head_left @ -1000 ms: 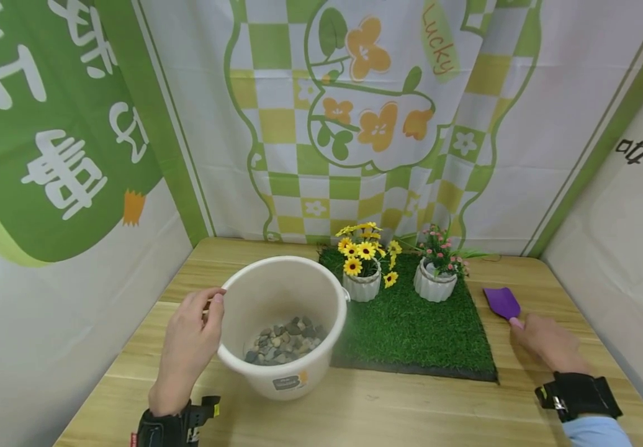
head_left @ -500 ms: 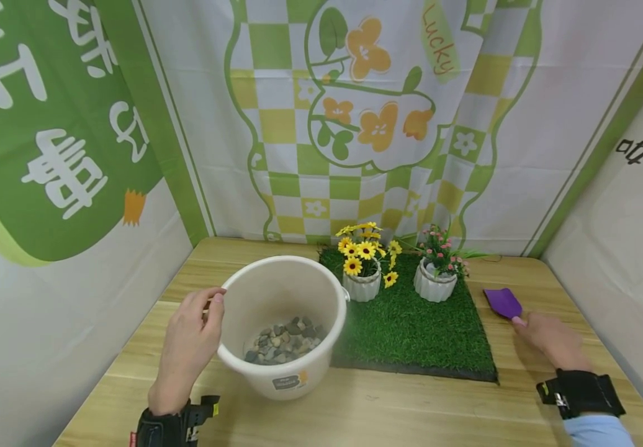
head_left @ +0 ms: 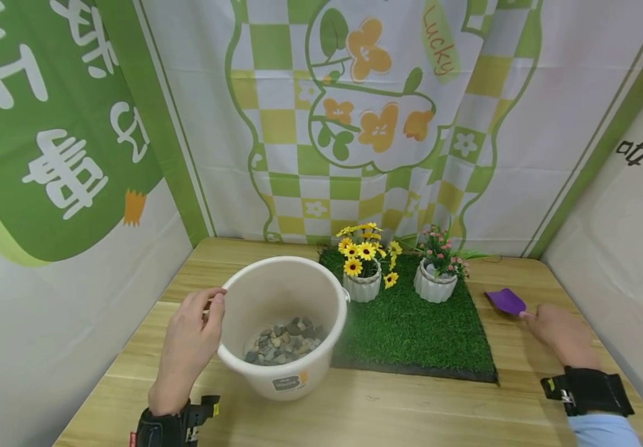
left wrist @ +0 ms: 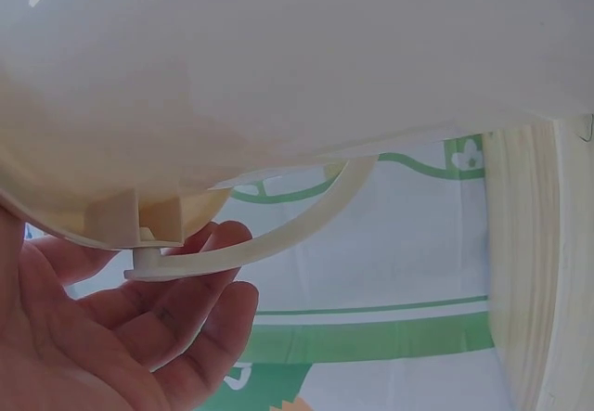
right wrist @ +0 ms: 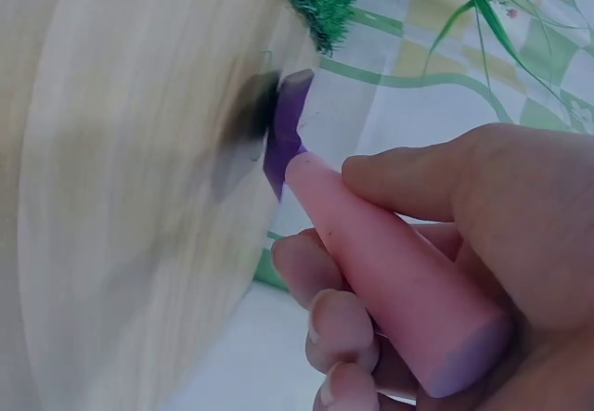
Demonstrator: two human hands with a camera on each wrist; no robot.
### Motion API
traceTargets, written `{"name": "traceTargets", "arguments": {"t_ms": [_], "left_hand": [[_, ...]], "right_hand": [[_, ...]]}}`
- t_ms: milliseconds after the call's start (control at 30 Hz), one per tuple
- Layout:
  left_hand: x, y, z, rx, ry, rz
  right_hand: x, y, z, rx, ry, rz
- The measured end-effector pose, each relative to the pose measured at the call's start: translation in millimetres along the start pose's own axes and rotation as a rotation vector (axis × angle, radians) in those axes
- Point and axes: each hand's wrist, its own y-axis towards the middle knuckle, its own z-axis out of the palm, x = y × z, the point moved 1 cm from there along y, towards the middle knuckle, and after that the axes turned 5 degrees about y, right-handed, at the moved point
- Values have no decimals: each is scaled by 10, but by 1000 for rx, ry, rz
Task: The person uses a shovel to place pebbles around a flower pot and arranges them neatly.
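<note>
My left hand (head_left: 190,341) holds the left rim of a cream-white bucket (head_left: 282,385). In the left wrist view its curled fingers (left wrist: 200,327) lie under the rim, around the white bail handle (left wrist: 306,225) at its pivot. Several grey and tan pebbles (head_left: 285,341) cover the bucket's bottom. On the far right, my right hand (head_left: 564,335) grips a toy shovel with a purple blade (head_left: 506,302). The right wrist view shows the thumb along its pink handle (right wrist: 390,272) and the fingers curled under it, with the blade close over the tabletop and casting a shadow.
A green turf mat (head_left: 416,341) lies right of the bucket. On its back part stand a white pot of yellow flowers (head_left: 362,287) and a white pot of pink flowers (head_left: 435,282). Printed cloth (head_left: 277,124) walls in the wooden table (head_left: 388,410) at back and sides.
My right hand has shifted slightly to the right with the shovel, whose blade has turned a little. The left hand and bucket stay as they were.
</note>
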Motion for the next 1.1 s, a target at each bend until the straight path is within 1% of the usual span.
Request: {"name": "traceTargets", "arguments": {"t_ms": [300,533,800,1100], "left_hand": [[-2,1,-17,14,-14,-7],[6,-1,-20,12,-21,-4],[17,-6,-12,26,-31,-21],[7,18,4,46,-32,-17]], "right_hand": [[-14,-46,-158,-36,-11,-44],[20,-122,-294,-52,-8,-45],[152,-204,-450,-41,-15,-95],[324,-352,-664,-14,4,-150]]}}
